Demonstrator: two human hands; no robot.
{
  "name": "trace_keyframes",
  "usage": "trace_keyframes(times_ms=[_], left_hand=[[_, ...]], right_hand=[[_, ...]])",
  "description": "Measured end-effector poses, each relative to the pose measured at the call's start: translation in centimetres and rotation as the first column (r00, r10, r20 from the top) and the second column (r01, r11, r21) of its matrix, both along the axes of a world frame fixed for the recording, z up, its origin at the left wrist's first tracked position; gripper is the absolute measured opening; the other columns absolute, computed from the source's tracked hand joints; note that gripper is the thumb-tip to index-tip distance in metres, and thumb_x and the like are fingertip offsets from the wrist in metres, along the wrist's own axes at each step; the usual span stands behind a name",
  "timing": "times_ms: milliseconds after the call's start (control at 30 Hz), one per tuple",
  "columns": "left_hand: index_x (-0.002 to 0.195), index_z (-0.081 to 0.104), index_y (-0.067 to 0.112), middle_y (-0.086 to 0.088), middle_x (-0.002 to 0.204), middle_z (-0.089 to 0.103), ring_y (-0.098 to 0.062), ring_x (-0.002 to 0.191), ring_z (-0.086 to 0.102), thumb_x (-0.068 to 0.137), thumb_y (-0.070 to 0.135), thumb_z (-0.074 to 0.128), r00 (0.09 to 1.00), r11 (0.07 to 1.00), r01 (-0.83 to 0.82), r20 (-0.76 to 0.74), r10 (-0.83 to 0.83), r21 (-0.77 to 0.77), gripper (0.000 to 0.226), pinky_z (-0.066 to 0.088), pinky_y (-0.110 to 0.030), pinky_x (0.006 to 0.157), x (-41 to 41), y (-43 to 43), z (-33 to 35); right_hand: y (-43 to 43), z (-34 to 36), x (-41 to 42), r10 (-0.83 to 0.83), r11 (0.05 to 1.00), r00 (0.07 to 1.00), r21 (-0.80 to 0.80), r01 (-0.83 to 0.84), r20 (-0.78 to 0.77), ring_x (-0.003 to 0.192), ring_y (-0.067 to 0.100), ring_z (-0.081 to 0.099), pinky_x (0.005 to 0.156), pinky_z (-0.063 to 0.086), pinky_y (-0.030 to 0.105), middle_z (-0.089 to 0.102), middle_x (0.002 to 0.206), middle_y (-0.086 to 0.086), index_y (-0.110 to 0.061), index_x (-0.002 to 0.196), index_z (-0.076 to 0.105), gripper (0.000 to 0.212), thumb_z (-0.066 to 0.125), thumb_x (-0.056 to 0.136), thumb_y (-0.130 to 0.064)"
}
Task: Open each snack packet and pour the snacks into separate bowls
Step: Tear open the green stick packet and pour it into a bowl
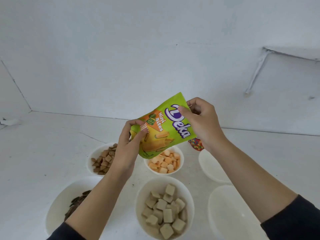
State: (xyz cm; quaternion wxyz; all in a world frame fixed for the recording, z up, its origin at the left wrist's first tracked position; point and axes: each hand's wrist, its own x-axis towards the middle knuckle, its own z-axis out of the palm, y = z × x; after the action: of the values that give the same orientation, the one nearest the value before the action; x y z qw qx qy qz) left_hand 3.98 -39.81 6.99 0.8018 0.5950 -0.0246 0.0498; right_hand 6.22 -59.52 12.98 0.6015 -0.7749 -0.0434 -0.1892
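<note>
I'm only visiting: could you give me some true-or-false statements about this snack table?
1. The left hand and the right hand both hold the green Deka Mini Bites packet. True.
2. All six bowls hold snacks. False: the back right bowl and the front right bowl look empty.
3. The front middle bowl holds beige cubes. True.
4. The packet lies inside a bowl. False: it is held up above the bowls.

The left forearm (97,196) covers part of the dark-snack bowl (57,205) and the right side of the brown-squares bowl (92,153). The green Deka packet (166,129) hides the far rim of the orange-snack bowl (181,163). Behind the right wrist (213,141) only a scrap of a multicoloured packet (196,144) shows. The bottom edge cuts off the nearest right bowl (230,213)
</note>
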Motion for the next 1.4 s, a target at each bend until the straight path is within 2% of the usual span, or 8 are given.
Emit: trace_keyframes(times_ms=[167, 300, 400, 700, 933, 1067, 1233, 1400], left_hand=[[0.102, 0.06, 0.025, -0.003, 0.121, 0.071, -0.033, 0.113, 0.067, 0.099, 0.008, 0.059, 1.0, 1.0, 0.004, -0.014, -0.004, 0.001, 0.018, 0.054, -0.04, 0.08, -0.5, -3.2, -0.4], [0.101, 0.062, 0.026, -0.001, 0.115, 0.072, -0.026, 0.103, 0.067, 0.097, 0.006, 0.06, 1.0, 0.998, -0.004, -0.021, 0.005, 0.059, 0.02, 0.052, -0.042, 0.08, 0.3, -4.3, -0.4], [0.101, 0.063, 0.026, 0.002, 0.105, 0.072, -0.022, 0.094, 0.066, 0.097, 0.006, 0.06, 1.0, 0.994, 0.007, -0.004, -0.006, 0.107, 0.021, 0.052, -0.04, 0.077, 1.3, -4.7, -0.3], [0.098, 0.064, 0.026, 0.002, 0.103, 0.071, -0.022, 0.091, 0.067, 0.095, 0.005, 0.062, 0.998, 0.984, 0.062, -0.007, -0.062, 0.165, 0.022, 0.054, -0.042, 0.076, 3.6, -6.0, -0.2], [0.104, 0.066, 0.019, -0.005, 0.113, 0.071, -0.026, 0.098, 0.07, 0.092, 0.007, 0.068, 0.992, 0.969, 0.122, -0.008, -0.123, 0.216, 0.017, 0.057, -0.043, 0.076, 4.3, -5.7, 0.4], [0.101, 0.066, 0.021, 0.004, 0.1, 0.073, -0.014, 0.086, 0.07, 0.093, 0.005, 0.067, 0.995, 0.97, 0.094, 0.0, -0.097, 0.226, 0.018, 0.058, -0.032, 0.068, 3.9, -6.8, 0.2], [0.098, 0.067, 0.023, -0.001, 0.104, 0.073, -0.014, 0.087, 0.068, 0.092, 0.005, 0.068, 0.998, 0.964, 0.067, -0.01, -0.067, 0.257, 0.019, 0.059, -0.037, 0.072, 3.2, -8.8, -1.1], [0.096, 0.068, 0.023, -0.004, 0.101, 0.074, -0.018, 0.087, 0.069, 0.09, 0.002, 0.069, 0.999, 0.962, 0.021, -0.032, -0.013, 0.271, 0.021, 0.06, -0.037, 0.067, 2.9, -10.5, -1.2]], right_hand=[[-4.5, 0.0, -1.2, 0.147, 0.989, 0.989, 0.0, -0.147, 0.015, 0.068, 0.034, 0.052, 0.07, 0.045, 0.032, 0.052, 0.07, 0.024, -0.024, 0.112, 0.058, 0.03, 0.075, 0.089, -0.014], [-6.5, -0.4, -0.8, 0.207, 0.976, 0.978, -0.058, -0.208, -0.016, 0.072, 0.049, 0.051, 0.07, 0.041, 0.041, 0.04, 0.073, 0.035, -0.029, 0.093, 0.071, 0.012, 0.074, 0.082, -0.024], [-7.0, -0.8, -0.4, 0.203, 0.975, 0.977, -0.075, -0.207, -0.061, 0.084, 0.056, 0.058, 0.078, 0.055, 0.059, 0.054, 0.086, 0.041, -0.03, 0.092, 0.073, 0.016, 0.077, 0.077, -0.029], [-8.4, -2.4, 0.9, 0.117, 0.991, 0.993, -0.06, -0.118, -0.022, 0.085, 0.054, 0.06, 0.079, 0.052, 0.066, 0.06, 0.093, 0.039, -0.031, 0.091, 0.071, 0.024, 0.081, 0.07, -0.038], [-9.2, -3.6, 0.7, 0.102, 0.994, 0.994, 0.05, -0.1, -0.04, 0.081, 0.025, 0.073, 0.075, 0.058, 0.046, 0.075, 0.087, 0.013, -0.018, 0.096, 0.069, 0.02, 0.081, 0.082, -0.009], [-9.6, -4.4, 0.8, 0.064, 0.998, 0.997, 0.029, -0.063, -0.032, 0.081, 0.029, 0.073, 0.073, 0.058, 0.046, 0.073, 0.085, 0.015, -0.018, 0.095, 0.068, 0.02, 0.079, 0.083, -0.006], [-11.0, -5.6, 1.0, 0.031, 1.0, 0.997, 0.003, -0.031, -0.077, 0.083, 0.038, 0.07, 0.074, 0.058, 0.056, 0.071, 0.084, 0.019, -0.025, 0.091, 0.067, 0.021, 0.082, 0.081, -0.013], [-13.0, -5.3, 0.6, 0.104, 0.991, 0.978, 0.102, -0.086, -0.181, 0.078, 0.026, 0.076, 0.073, 0.062, 0.049, 0.077, 0.085, 0.013, -0.013, 0.094, 0.064, 0.024, 0.083, 0.08, -0.007]])
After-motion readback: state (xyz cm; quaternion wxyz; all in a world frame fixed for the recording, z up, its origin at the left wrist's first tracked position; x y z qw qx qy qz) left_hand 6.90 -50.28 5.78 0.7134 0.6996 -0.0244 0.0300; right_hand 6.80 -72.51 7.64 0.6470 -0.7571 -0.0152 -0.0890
